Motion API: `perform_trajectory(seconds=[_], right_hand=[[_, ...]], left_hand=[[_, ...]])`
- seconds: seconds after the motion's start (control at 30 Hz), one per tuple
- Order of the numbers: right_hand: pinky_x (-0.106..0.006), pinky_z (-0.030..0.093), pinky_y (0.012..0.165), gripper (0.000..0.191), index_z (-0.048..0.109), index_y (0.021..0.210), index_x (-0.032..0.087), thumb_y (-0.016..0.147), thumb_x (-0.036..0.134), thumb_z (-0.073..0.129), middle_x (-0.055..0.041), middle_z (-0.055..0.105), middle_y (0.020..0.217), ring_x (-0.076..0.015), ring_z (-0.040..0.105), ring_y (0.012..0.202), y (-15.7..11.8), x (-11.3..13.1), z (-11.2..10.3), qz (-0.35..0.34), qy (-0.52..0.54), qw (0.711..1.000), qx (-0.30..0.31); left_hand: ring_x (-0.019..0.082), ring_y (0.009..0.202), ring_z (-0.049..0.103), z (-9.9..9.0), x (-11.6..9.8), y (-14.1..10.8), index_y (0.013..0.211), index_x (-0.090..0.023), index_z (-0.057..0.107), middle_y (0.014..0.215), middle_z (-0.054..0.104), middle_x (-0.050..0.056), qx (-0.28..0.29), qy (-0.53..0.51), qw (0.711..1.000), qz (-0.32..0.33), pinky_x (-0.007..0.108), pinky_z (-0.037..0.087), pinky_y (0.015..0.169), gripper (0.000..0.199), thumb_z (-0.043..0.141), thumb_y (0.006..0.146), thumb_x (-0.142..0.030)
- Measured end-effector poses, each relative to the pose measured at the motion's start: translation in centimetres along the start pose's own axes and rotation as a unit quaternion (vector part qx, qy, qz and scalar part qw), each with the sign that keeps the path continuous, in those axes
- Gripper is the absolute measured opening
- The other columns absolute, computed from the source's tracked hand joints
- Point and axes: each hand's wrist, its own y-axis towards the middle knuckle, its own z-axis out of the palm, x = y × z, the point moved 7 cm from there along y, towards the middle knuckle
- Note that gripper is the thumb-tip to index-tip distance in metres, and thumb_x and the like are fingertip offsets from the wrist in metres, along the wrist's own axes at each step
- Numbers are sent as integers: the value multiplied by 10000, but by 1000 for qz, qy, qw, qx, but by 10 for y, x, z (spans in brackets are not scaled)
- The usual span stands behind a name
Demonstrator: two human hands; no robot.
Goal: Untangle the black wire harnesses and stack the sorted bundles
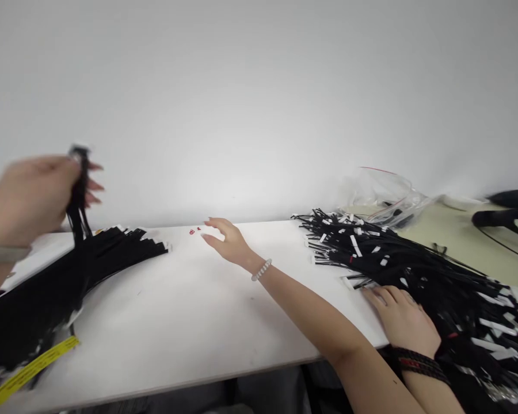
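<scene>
Raised at the left, my left hand with a pale band at its wrist is closed on a black cable bundle. That hand is blurred, and the bundle's top end sticks out above the thumb. Below it a pile of black cables with white ends lies fanned across the table's left side. My right hand, wearing a beaded bracelet, reaches over the table's far middle with thumb and fingers apart. Nothing is between them. Small red marks are just left of its fingertips.
Another person's hand with a dark braided bracelet rests beside a large heap of black cables with white tags. Behind it are a clear plastic bag and black curved objects. A yellow printed strip lies on the white table.
</scene>
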Motion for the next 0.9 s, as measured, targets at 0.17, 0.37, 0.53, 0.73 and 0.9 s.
perform_trajectory(seconds=[0.17,0.37,0.53,0.73,0.9], right_hand=[[-259,444,876,618,246,1335,209,813,481,434,-74,383,1316,-149,436,1151,2,68,29,-20,193,972,132],[-322,419,916,653,309,1275,211,723,432,580,-78,423,1269,-169,459,1117,2,75,34,-19,269,959,90],[-331,429,889,342,531,931,120,804,431,469,-91,595,970,-156,553,961,17,62,15,-30,298,954,22],[-244,488,630,375,393,959,190,863,522,248,-4,560,750,-74,572,621,36,45,-62,-16,314,936,-156],[-137,325,406,291,312,1026,246,891,462,171,77,373,584,-12,320,366,31,31,-137,12,244,938,-245]], left_hand=[[94,606,589,28,-90,-25,984,-26,563,781,587,76,87,-166,979,76,351,494,658,429,443,828,-406],[122,591,608,93,-151,-43,952,-75,566,775,611,67,218,-319,915,121,343,513,608,365,463,826,-401],[144,677,625,106,-167,-32,954,-127,568,841,640,74,232,-375,885,152,312,516,651,353,441,827,-430],[226,1044,535,135,-87,-49,1231,-198,445,1204,529,121,356,-303,880,85,347,395,895,565,325,812,-558],[252,1039,538,146,0,-70,1210,-213,470,1184,550,121,383,-209,894,-98,361,357,920,617,310,775,-621]])
